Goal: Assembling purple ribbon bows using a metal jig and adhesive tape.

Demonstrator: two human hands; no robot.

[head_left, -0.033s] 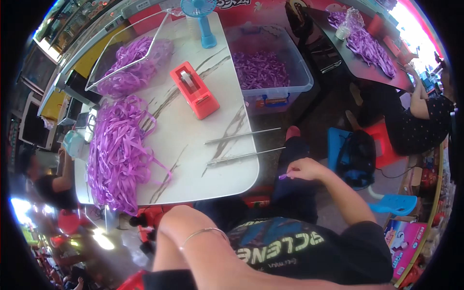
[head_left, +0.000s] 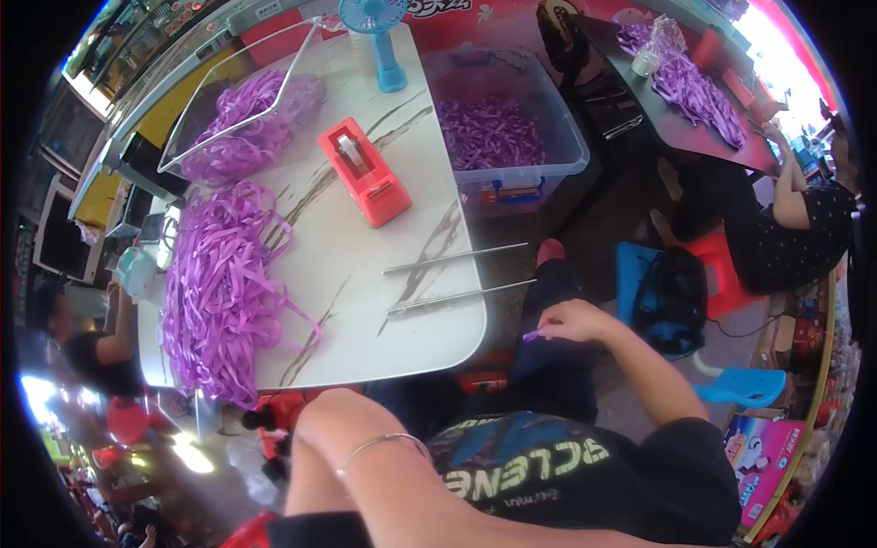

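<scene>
Past the table's near right corner, my right hand (head_left: 574,321) pinches a small folded piece of purple ribbon (head_left: 531,335) between its fingertips. My left arm (head_left: 361,429) is bent sharply, with a thin bracelet (head_left: 388,439) round it; the left hand itself is out of the picture. Two thin metal rods (head_left: 461,297) stick out over the right edge of the marble-patterned table (head_left: 356,310). A red tape dispenser (head_left: 365,172) stands further back on the tabletop. Along the left side lies a big tangled heap of purple ribbon (head_left: 224,283).
At the back left, a white-rimmed clear basket (head_left: 247,137) holds more ribbon. Behind the table corner stands a blue handheld fan (head_left: 387,59). A clear plastic bin (head_left: 562,151) of purple pieces adjoins the table. On the right, a person (head_left: 786,219) sits by a dark table (head_left: 681,151).
The view has shifted very slightly. My right hand still pinches the ribbon piece in nearly the same place, and nothing on the table has moved.
</scene>
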